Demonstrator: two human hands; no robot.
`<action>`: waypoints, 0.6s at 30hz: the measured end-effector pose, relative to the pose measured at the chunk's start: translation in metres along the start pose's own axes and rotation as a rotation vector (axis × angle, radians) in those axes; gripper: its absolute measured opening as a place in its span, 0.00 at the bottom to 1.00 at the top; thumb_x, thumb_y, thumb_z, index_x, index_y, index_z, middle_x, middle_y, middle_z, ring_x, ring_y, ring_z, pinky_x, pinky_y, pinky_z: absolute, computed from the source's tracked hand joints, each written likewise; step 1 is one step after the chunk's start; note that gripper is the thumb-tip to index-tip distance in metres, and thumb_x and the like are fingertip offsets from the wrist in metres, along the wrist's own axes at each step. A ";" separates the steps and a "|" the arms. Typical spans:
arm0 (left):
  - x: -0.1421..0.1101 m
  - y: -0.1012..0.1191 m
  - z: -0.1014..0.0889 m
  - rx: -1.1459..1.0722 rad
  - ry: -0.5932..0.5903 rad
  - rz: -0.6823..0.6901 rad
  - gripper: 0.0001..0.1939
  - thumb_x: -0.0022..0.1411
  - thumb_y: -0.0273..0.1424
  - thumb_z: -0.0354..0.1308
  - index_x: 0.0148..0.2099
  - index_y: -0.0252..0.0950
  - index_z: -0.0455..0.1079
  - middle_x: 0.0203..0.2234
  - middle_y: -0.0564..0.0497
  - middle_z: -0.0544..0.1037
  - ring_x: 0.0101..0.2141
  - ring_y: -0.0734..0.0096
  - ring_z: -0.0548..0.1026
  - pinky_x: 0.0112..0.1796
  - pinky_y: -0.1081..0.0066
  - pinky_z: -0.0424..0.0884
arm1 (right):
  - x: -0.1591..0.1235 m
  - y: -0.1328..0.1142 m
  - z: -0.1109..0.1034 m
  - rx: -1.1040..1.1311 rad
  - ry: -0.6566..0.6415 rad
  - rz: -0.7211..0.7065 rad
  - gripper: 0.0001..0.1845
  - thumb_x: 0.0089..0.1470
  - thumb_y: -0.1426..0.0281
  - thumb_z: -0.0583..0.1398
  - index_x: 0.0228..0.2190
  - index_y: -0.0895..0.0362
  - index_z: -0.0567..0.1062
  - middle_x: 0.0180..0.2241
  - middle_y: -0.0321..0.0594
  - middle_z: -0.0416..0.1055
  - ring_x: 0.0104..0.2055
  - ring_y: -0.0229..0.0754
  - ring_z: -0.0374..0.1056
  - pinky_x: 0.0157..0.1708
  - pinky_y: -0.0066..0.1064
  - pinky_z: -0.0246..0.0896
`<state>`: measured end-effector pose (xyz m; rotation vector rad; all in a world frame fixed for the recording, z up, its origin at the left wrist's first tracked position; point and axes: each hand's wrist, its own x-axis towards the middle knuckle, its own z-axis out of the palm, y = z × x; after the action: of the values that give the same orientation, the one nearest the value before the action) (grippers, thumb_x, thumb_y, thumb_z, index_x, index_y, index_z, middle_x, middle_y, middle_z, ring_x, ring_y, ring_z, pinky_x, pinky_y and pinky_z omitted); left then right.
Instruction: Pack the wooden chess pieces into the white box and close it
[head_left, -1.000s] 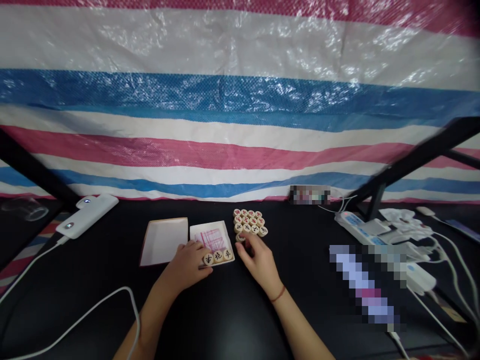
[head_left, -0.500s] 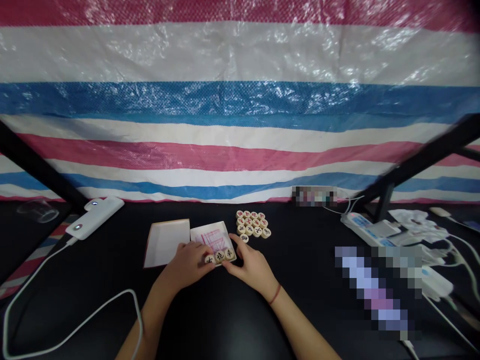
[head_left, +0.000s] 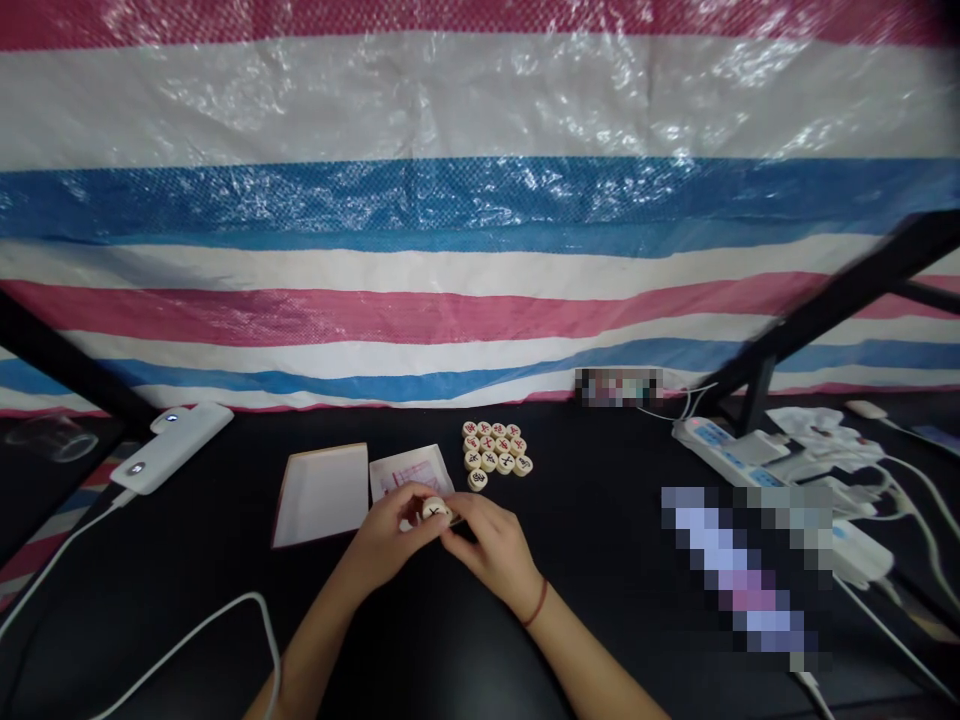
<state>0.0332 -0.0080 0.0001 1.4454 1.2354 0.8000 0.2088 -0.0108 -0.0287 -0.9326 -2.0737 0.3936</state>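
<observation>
My left hand (head_left: 394, 528) is closed, thumb and fingers around a cream Chinese chess piece (head_left: 435, 509) with a black character. On the other side my right hand (head_left: 491, 545) pinches in against the same spot; its fingers partly hide whatever else is held there. Both hands are over the front edge of a small open box (head_left: 446, 462), inside which a paper (head_left: 409, 478) printed in red lies. Left of it is an open pale box half (head_left: 322, 493). Beyond my right hand, several pieces (head_left: 487, 443) stand in rows, red characters behind and black in front.
A white device with a cable (head_left: 176, 448) lies at the left, near a clear cup (head_left: 52, 438). On the right are a power strip (head_left: 720, 447) with plugs and tangled white cables, and a blurred-out object (head_left: 739, 570). A striped sheet (head_left: 450, 320) hangs behind the black table.
My hands have drawn together at the box's front edge. Three pieces showed there before; now one shows between my fingers. The view has shifted slightly.
</observation>
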 end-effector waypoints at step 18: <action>0.013 -0.019 -0.004 -0.256 0.390 -0.127 0.28 0.48 0.44 0.65 0.49 0.36 0.70 0.39 0.49 0.78 0.37 0.65 0.78 0.37 0.68 0.74 | -0.007 0.063 -0.050 -0.229 -0.186 0.392 0.08 0.52 0.69 0.58 0.35 0.55 0.74 0.34 0.38 0.75 0.28 0.38 0.68 0.30 0.28 0.62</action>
<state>0.0274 0.0040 -0.0186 1.0221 1.4383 1.1427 0.2807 0.0249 -0.0363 -1.4996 -2.1295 0.4658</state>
